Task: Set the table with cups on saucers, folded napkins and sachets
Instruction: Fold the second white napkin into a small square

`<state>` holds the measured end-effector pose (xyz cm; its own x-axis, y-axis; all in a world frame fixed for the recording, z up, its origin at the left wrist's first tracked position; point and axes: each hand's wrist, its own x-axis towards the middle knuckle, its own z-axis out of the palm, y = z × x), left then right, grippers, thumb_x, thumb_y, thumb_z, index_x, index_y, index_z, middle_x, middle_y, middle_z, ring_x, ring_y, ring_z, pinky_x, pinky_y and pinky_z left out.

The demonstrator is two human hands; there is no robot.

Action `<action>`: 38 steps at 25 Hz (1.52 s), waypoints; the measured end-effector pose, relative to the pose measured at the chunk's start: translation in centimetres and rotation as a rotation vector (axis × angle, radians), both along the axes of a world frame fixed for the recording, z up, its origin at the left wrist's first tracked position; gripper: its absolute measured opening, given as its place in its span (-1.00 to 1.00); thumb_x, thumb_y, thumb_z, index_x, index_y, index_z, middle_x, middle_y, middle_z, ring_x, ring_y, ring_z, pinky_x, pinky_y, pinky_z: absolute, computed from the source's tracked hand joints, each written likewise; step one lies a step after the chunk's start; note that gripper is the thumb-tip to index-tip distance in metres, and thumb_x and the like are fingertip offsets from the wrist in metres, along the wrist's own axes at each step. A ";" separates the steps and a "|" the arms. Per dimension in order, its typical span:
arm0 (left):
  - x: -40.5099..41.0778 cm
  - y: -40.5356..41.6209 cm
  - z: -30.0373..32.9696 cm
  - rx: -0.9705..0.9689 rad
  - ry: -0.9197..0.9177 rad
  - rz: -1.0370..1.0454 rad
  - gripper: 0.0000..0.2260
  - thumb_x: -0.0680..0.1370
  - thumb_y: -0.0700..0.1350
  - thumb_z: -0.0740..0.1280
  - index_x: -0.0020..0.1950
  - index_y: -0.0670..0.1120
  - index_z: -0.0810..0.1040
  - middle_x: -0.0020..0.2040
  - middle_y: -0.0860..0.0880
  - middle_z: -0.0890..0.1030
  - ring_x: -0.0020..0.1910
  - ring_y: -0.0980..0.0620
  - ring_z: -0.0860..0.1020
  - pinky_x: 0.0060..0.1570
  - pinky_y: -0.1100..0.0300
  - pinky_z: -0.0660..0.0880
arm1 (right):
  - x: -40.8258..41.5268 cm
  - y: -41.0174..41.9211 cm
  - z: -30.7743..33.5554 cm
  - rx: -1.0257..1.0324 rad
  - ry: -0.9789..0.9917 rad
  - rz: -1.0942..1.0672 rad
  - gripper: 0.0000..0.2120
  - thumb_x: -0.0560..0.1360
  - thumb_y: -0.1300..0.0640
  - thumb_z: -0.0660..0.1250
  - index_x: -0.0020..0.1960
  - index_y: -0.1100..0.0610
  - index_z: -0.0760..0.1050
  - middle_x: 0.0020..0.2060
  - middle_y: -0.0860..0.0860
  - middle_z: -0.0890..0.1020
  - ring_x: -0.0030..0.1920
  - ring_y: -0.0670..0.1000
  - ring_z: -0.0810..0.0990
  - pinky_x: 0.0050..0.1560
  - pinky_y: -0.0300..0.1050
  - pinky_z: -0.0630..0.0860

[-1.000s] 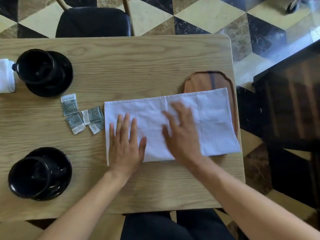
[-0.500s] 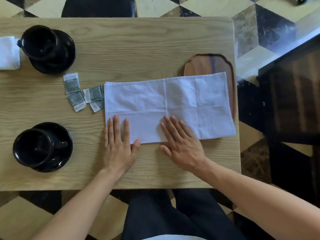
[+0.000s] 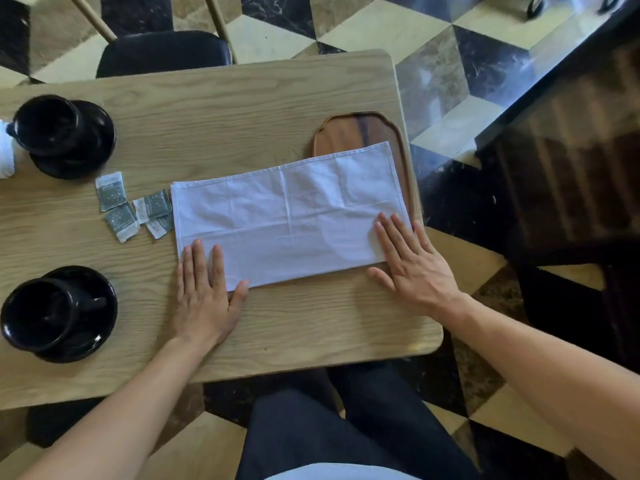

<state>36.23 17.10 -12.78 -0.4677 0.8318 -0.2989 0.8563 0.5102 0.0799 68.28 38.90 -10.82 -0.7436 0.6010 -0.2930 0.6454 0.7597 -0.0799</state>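
Observation:
A white cloth napkin (image 3: 287,216) lies folded into a long strip across the middle of the wooden table (image 3: 242,109). My left hand (image 3: 204,292) lies flat with its fingertips on the napkin's near left corner. My right hand (image 3: 412,265) presses flat on the near right corner. Several grey sachets (image 3: 135,206) lie just left of the napkin. One black cup sits on a saucer (image 3: 72,140) at the far left, another cup on a saucer (image 3: 59,313) at the near left. A second folded white napkin (image 3: 7,157) shows at the left edge.
A dark wooden tray (image 3: 356,136) lies under the napkin's far right end, at the table's right edge. A black-seated chair (image 3: 162,51) stands beyond the table. My legs are under the near edge. A dark counter (image 3: 571,150) stands to the right.
My right hand slid from the napkin's middle to its near right corner. My left hand drew back to the near left corner. The napkin now lies smoother.

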 end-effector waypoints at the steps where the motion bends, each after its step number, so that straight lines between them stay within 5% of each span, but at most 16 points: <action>1: 0.1 0.2 0.2 -0.015 -0.001 -0.002 -0.20 0.57 0.35 -0.18 0.65 -0.15 -0.13 0.64 -0.26 -0.17 0.63 -0.22 -0.19 0.58 -0.17 -0.14 | -0.1 0.0 0.1 -0.021 0.000 -0.017 -0.22 0.68 -0.30 -0.02 0.65 0.17 -0.19 0.65 0.08 -0.19 0.64 0.05 -0.25 0.62 0.15 -0.15; 3: 0.1 0.3 0.9 -0.029 -0.018 -0.001 -0.19 0.55 0.34 -0.16 0.65 -0.16 -0.11 0.64 -0.25 -0.17 0.63 -0.19 -0.21 0.58 -0.16 -0.15 | -0.2 0.1 0.7 -0.062 0.014 -0.056 -0.22 0.67 -0.25 0.08 0.66 0.15 -0.15 0.65 0.10 -0.20 0.63 0.07 -0.27 0.63 0.13 -0.19; 6: -0.5 -0.1 1.7 0.033 -0.092 0.044 -0.25 0.58 0.29 -0.05 0.64 -0.15 0.06 0.66 -0.21 -0.11 0.63 -0.11 -0.21 0.58 -0.10 -0.17 | 0.2 0.3 1.6 -0.076 0.182 -0.153 -0.35 0.59 -0.02 0.31 0.59 0.15 0.20 0.64 0.14 0.07 0.64 0.14 -0.06 0.63 0.08 -0.06; 9: -0.1 -0.7 2.5 0.210 -0.068 0.028 -0.43 0.61 0.12 0.13 0.47 -0.25 0.38 0.57 -0.28 0.22 0.59 -0.25 0.12 0.54 -0.14 0.07 | 0.7 -0.1 1.9 -0.106 0.356 -0.373 -0.43 0.46 0.16 0.35 0.46 0.12 0.33 0.46 0.11 0.30 0.46 0.13 0.28 0.50 0.06 0.30; 12: 2.4 1.3 3.2 0.413 -0.011 -0.078 -0.59 0.58 0.00 0.19 0.19 -0.29 0.59 0.19 -0.30 0.56 0.20 -0.36 0.51 0.24 -0.20 0.40 | -0.2 -1.3 2.3 -0.279 0.552 -0.899 -0.54 0.51 -0.01 0.30 0.39 0.03 0.36 0.11 -0.06 0.50 0.09 -0.03 0.54 0.07 -0.09 0.51; 16: 8.0 8.8 4.9 0.471 -0.219 -0.334 -0.72 0.57 -0.17 0.27 0.23 -0.21 0.61 -0.08 -0.19 0.58 -0.12 -0.26 0.56 -0.07 -0.14 0.52 | -1.8 -1.7 2.5 -0.397 0.640 -1.185 -0.58 0.56 0.00 0.33 0.37 0.11 0.45 -0.18 -0.18 0.56 -0.15 -0.20 0.55 -0.18 -0.21 0.44; 18: 11.2 12.8 5.8 0.391 -0.402 -0.529 -0.62 0.55 -0.31 0.30 0.38 -0.19 0.53 -0.10 -0.18 0.56 -0.15 -0.23 0.54 -0.12 -0.14 0.52 | -2.2 -1.8 3.0 -0.432 0.678 -1.261 -0.64 0.54 0.06 0.36 0.31 0.09 0.51 -0.19 -0.16 0.59 -0.18 -0.21 0.56 -0.22 -0.29 0.45; 21: 14.7 18.7 7.6 0.000 -0.521 -0.649 -0.33 0.51 -0.33 0.27 0.57 0.09 0.27 -0.10 -0.05 0.49 -0.13 -0.13 0.53 -0.21 -0.02 0.45 | -2.4 -1.8 3.7 -0.445 0.748 -1.361 -0.83 0.51 0.10 0.40 0.08 0.07 0.65 -0.23 -0.13 0.64 -0.21 -0.18 0.59 -0.05 -0.17 0.53; 26: 16.9 26.5 10.1 -0.406 -0.148 -0.926 -0.85 0.59 -0.10 0.22 0.13 -0.03 0.50 -0.02 -0.09 0.61 -0.10 -0.13 0.52 -0.22 0.08 0.43 | -2.4 -2.1 5.8 -0.474 0.875 -1.305 -0.93 0.50 0.13 0.45 -0.04 0.10 0.67 -0.23 -0.04 0.70 -0.16 -0.02 0.68 0.01 0.02 0.63; 30: 14.9 31.7 12.9 -0.442 0.086 -1.076 -0.82 0.55 -0.14 0.20 0.02 -0.08 0.59 -0.21 -0.05 0.53 -0.05 -0.18 0.55 -0.27 0.09 0.42 | -2.8 -3.2 7.0 -0.473 0.984 -1.246 -0.94 0.48 0.16 0.44 -0.07 0.04 0.61 -0.17 -0.05 0.67 -0.13 -0.05 0.66 -0.03 0.02 0.65; 32: 13.3 33.6 13.8 -0.420 0.013 -0.986 -0.84 0.48 -0.14 0.22 -0.15 -0.12 0.59 -0.35 -0.02 0.49 -0.13 -0.20 0.58 -0.28 0.08 0.45 | -3.1 -3.9 6.9 -0.406 1.011 -1.168 -0.92 0.49 0.17 0.45 -0.06 0.02 0.58 -0.15 -0.09 0.64 -0.13 -0.08 0.63 -0.07 -0.10 0.64; 34: 11.2 34.4 13.6 -0.302 -0.277 -0.672 -0.79 0.42 -0.11 0.24 -0.28 -0.18 0.60 -0.40 -0.09 0.61 -0.30 -0.15 0.65 -0.35 0.11 0.56 | -3.9 -5.0 6.7 -0.335 1.018 -1.072 -0.88 0.49 0.20 0.47 -0.03 0.05 0.58 -0.15 -0.10 0.60 -0.17 -0.12 0.60 -0.15 -0.25 0.58; 36: 8.9 34.1 12.7 -0.118 -0.554 -0.354 -0.79 0.46 -0.15 0.30 -0.26 -0.25 0.64 -0.37 -0.16 0.66 -0.46 -0.05 0.62 -0.43 0.18 0.56 | -4.9 -6.0 6.6 -0.251 1.007 -0.954 -0.87 0.48 0.26 0.47 0.00 0.11 0.59 -0.15 -0.07 0.58 -0.23 -0.12 0.55 -0.20 -0.27 0.54; 38: 6.7 32.6 11.3 0.013 -0.746 -0.151 -0.91 0.49 -0.27 0.40 -0.14 -0.27 0.68 -0.28 -0.21 0.66 -0.42 -0.04 0.61 -0.35 0.13 0.59 | -6.6 -6.5 6.5 -0.179 0.975 -0.842 -0.85 0.48 0.30 0.46 0.03 0.18 0.61 -0.14 -0.02 0.58 -0.24 -0.10 0.54 -0.21 -0.15 0.57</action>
<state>42.98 49.68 -1.44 -0.0264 0.8764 -0.4808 0.6335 0.3867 0.6702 61.71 32.36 -4.34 -0.1100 0.9936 0.0263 0.5350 0.0815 -0.8409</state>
